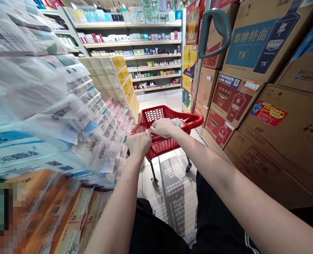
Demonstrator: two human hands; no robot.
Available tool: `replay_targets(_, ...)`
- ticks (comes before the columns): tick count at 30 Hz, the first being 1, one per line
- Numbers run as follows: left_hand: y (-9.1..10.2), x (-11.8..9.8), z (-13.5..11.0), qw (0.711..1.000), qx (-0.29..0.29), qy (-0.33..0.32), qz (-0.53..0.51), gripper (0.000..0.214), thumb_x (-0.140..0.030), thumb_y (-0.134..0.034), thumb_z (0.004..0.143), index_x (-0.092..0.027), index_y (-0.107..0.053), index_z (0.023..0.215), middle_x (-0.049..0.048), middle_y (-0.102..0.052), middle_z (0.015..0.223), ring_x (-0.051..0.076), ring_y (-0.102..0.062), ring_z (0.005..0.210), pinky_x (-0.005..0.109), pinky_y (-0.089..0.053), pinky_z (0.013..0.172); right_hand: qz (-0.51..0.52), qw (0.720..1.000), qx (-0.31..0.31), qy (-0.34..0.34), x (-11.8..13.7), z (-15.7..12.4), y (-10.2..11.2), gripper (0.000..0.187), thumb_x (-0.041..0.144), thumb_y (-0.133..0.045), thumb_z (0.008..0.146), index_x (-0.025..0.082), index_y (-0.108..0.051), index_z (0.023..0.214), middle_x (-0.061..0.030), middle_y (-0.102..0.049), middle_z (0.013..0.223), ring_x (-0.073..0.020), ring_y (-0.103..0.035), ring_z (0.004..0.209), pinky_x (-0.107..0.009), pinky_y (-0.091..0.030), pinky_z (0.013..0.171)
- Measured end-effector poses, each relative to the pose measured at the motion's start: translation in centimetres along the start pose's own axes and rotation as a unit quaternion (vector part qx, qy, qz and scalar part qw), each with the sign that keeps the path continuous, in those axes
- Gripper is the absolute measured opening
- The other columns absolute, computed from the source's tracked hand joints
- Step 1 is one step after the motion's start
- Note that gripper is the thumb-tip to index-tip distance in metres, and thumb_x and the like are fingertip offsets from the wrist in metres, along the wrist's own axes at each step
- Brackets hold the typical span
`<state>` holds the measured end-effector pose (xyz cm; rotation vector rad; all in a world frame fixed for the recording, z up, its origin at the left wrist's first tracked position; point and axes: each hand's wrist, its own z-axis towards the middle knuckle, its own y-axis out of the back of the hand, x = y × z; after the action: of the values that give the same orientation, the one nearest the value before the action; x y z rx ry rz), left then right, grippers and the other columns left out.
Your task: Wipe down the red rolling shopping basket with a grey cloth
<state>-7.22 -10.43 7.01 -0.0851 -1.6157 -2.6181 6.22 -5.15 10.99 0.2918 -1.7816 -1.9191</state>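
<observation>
A red plastic shopping cart point(167, 145) with a perforated basket stands in front of me on thin metal legs with casters. My left hand point(139, 144) is closed around the left part of its handle. Close beside it, my right hand point(163, 127) is also closed at the handle, its knuckles almost against my left thumb. The right end of the red handle point(194, 122) sticks out past my right wrist. A pale greyish crumpled thing point(176, 122) shows behind that wrist; I cannot tell what it is. My fingertips are hidden under both hands.
White plastic-wrapped paper packs point(63, 113) are piled along the left, with orange packs point(53, 208) below. Cardboard boxes point(251, 46) are stacked on the right, beside a metal pole with a grey loop handle point(203, 38). Shelves of small goods point(156, 44) stand ahead beyond the tiled floor point(161, 97).
</observation>
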Motion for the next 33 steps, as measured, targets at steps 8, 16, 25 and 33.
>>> replay_targets(8,-0.3,0.2,-0.1,1.000,-0.020,0.007,-0.013,0.073,-0.037,-0.007,0.092,-0.008,-0.073,0.079,0.0155,-0.069,0.072,0.024,-0.065,0.075,0.037,-0.039,0.081,0.012,0.998,-0.001,-0.062,-4.8,-2.0,1.4,0.050,0.048,-0.026,0.091,0.021,-0.068,0.097,-0.0062,-0.066,0.109,-0.0225,-0.059,0.095,-0.031,-0.040,0.078)
replay_targets(16,-0.4,-0.5,0.2,1.000,-0.008,0.026,-0.010,0.072,-0.037,-0.008,0.091,-0.009,-0.073,0.079,0.0149,-0.069,0.071,0.023,-0.065,0.074,0.036,-0.040,0.079,-0.045,0.962,-0.246,-0.111,-3.0,-7.3,-2.5,0.047,0.037,-0.021,0.096,0.020,-0.046,0.131,-0.0108,-0.053,0.127,-0.0247,-0.043,0.117,-0.041,-0.028,0.100)
replay_targets(25,0.0,-0.7,0.2,1.000,0.004,-0.011,-0.015,0.071,-0.037,-0.009,0.091,-0.008,-0.073,0.082,0.0174,-0.069,0.075,0.025,-0.064,0.075,0.036,-0.039,0.073,-0.097,0.955,-0.281,0.008,-0.5,-7.5,-7.7,0.050,0.034,-0.036,0.093,0.029,-0.029,0.143,-0.0044,-0.033,0.146,-0.0277,-0.023,0.135,-0.051,-0.016,0.110)
replay_targets(33,-0.3,0.0,0.2,1.000,-0.010,-0.017,-0.001,0.070,-0.041,-0.012,0.091,-0.010,-0.073,0.077,0.0157,-0.068,0.071,0.025,-0.063,0.070,0.034,-0.036,0.066,-0.121,0.923,-0.364,0.009,-10.8,-9.9,-7.0,0.043,0.032,-0.037,0.093,0.023,-0.044,0.134,-0.0082,-0.046,0.135,-0.0272,-0.035,0.129,-0.048,-0.023,0.108)
